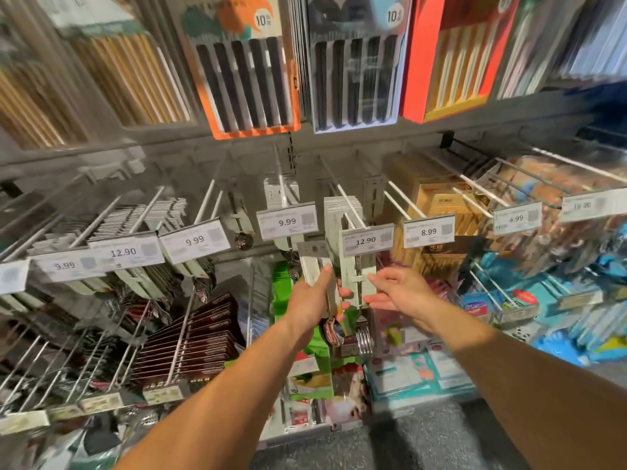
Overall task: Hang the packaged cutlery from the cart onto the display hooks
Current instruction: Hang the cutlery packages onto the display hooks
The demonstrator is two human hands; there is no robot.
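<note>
Shop aisle: price tags [367,239], display hooks [353,205].

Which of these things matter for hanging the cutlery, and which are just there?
Job: left hand gripping spoon pack; open right hand beside hanging fork pack; hook tagged 12.90.
Just there: chopstick boxes; brown boxes; blue packets.

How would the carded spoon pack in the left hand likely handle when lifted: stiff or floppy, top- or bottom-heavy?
The spoon pack probably stays fairly stiff: its card looks flat in the left hand. Likely bottom-heavy, since the metal bowl hangs below the card. It may swing on a hook.
</note>
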